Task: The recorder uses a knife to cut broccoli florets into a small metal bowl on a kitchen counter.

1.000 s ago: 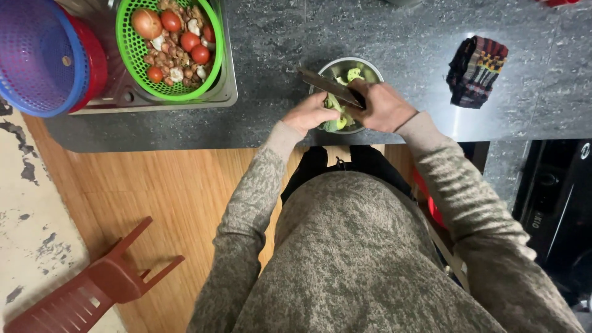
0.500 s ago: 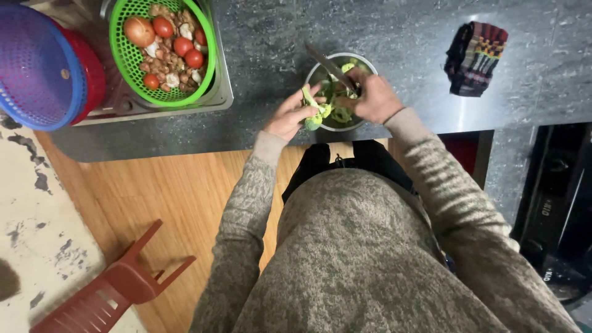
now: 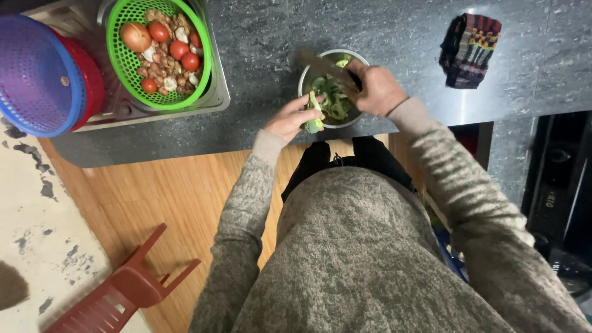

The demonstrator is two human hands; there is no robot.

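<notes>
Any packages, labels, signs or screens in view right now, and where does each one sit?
Black appliance: lower right, below the counter edge; dark boxy front with a small pale marking, too blurred to tell whether label or display.
No packages, signs or lit screens elsewhere: the counter carries only baskets, a steel bowl and a striped cloth.

Bowl (image 3: pixel 306 75): bare metal, shiny rim. Knife (image 3: pixel 320 64): dark blade, blurred, finish unclear. Countertop (image 3: pixel 271 37): grey speckled stone, polished, smooth. Green basket (image 3: pixel 117 52), purple basket (image 3: pixel 31 74): perforated plastic, slight gloss. Tray (image 3: pixel 219 92): brushed metal. Cloth (image 3: pixel 468 49): woven, striped, matt. Floor (image 3: pixel 185 197): wood, smooth, satin. Chair (image 3: pixel 117 290): red plastic. Sleeves (image 3: pixel 246 203): mottled knit, matt.
</notes>
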